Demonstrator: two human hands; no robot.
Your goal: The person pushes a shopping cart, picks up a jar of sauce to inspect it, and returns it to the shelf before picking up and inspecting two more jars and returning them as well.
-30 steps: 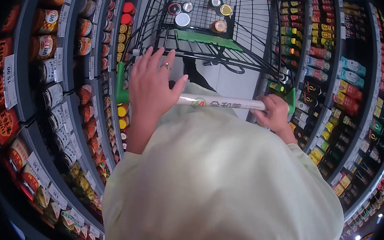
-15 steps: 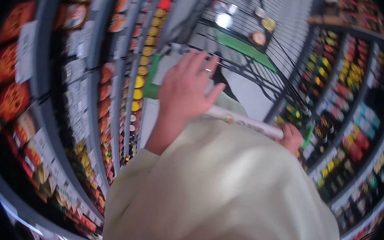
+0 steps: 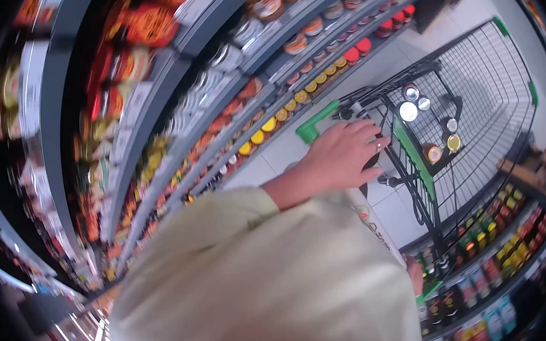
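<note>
My left hand (image 3: pixel 347 155), with a ring on one finger, is stretched out above the near end of the shopping cart's handle (image 3: pixel 375 228). Its fingers are spread and hold nothing. At the other end of the handle my right hand (image 3: pixel 415 276) is closed around the bar, mostly hidden behind my pale sleeve and clothing. The wire shopping cart (image 3: pixel 503 75) has green corner pieces and a green strip (image 3: pixel 413 153). Several jars and cans lie in it, among them a shiny white-topped can (image 3: pixel 408 112) and an orange-lidded jar (image 3: pixel 432 153).
Tall shelves (image 3: pixel 213 66) full of jars and packets curve along the left side. Another shelf (image 3: pixel 486 272) with bottles and jars runs close by the cart's right side. Pale floor tiles (image 3: pixel 392 215) show beneath the cart.
The view has swung, so the cart now sits further right and the left shelves fill more of the picture. My left hand stays spread near the handle; less of my right hand shows.
</note>
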